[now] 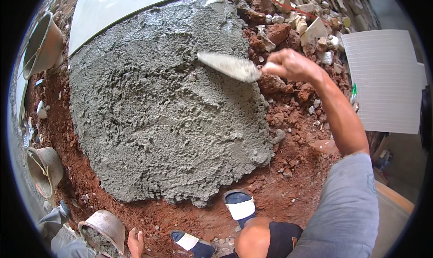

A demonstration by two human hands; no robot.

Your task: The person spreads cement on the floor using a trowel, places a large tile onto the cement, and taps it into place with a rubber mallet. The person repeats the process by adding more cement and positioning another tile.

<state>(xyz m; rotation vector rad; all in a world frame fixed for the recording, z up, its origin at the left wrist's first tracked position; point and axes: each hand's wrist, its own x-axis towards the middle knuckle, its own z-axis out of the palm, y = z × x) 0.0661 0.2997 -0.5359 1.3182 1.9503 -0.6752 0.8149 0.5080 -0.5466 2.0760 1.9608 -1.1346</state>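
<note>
Watcher: Where are you now?

Me: Right hand (288, 65) out over the right side of the wet cement (167, 104), fingers curled tight round the trowel (228, 67)! Its blade, a bit blurred, points left across the cement; I can't tell whether it touches.

Watcher: And the other hand?

Me: Left hand (135, 243), below the cement's near edge, just beside a bucket (110, 224). Fingers bent, partly cut off by the view; I can't tell if they grip anything.

Watcher: Call the edges!

Me: Far edge: straight, up against a glossy white slab (131, 10). Near edge: ragged, lumps spilling onto red dirt (297, 177). That dirt runs down the left side too, a strip between the cement and two more buckets, one farther up (52, 46), one lower (52, 165).

Watcher: What's in the way?

Me: On the cement's right, rubble (311, 30), piled rough beside my trowel hand. Beyond that, a pale lined panel (383, 82), right of my forearm. Nearer me, below the cement, my left shoe (194, 243) and right shoe (240, 206), the right one close to the edge. And past the nearest bucket, off the lower left corner, part of another person (49, 226)!
</note>
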